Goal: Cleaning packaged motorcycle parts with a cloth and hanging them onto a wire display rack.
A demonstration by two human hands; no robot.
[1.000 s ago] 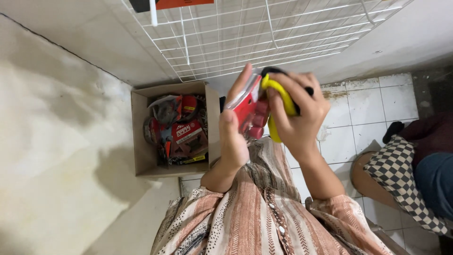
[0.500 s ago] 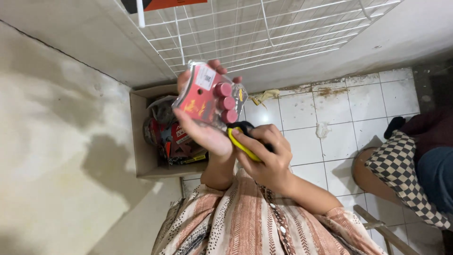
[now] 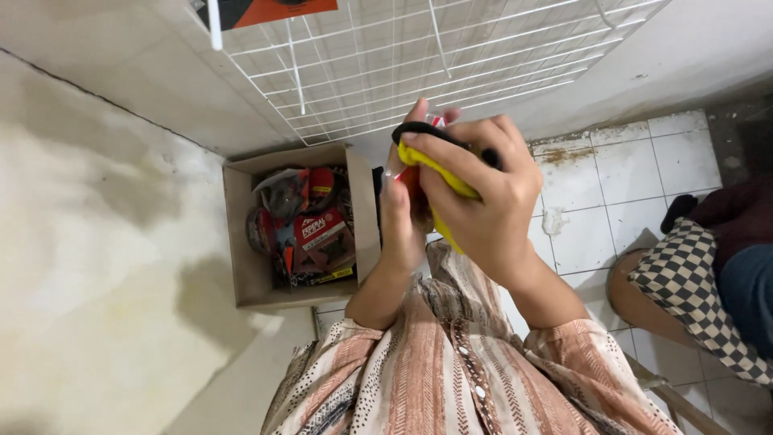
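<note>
Both hands are raised before the white wire grid panel (image 3: pixel 451 64), the right hand (image 3: pixel 483 201) grasping a yellow-and-black tool (image 3: pixel 439 173) against the red packet (image 3: pixel 411 181) pinched in the left hand (image 3: pixel 398 217), which could slip toward the cardboard box (image 3: pixel 294 229) below-left.

The red packet (image 3: pixel 409 181) at frame centre is almost wholly concealed behind the right hand (image 3: pixel 483 201) and the yellow-and-black handheld tool (image 3: pixel 439 173); its shape cannot be determined. The seated person in checkered cloth (image 3: pixel 692 282) is cut off at the right edge. The orange-and-black sign (image 3: pixel 266 10) is cropped at the top.
</note>
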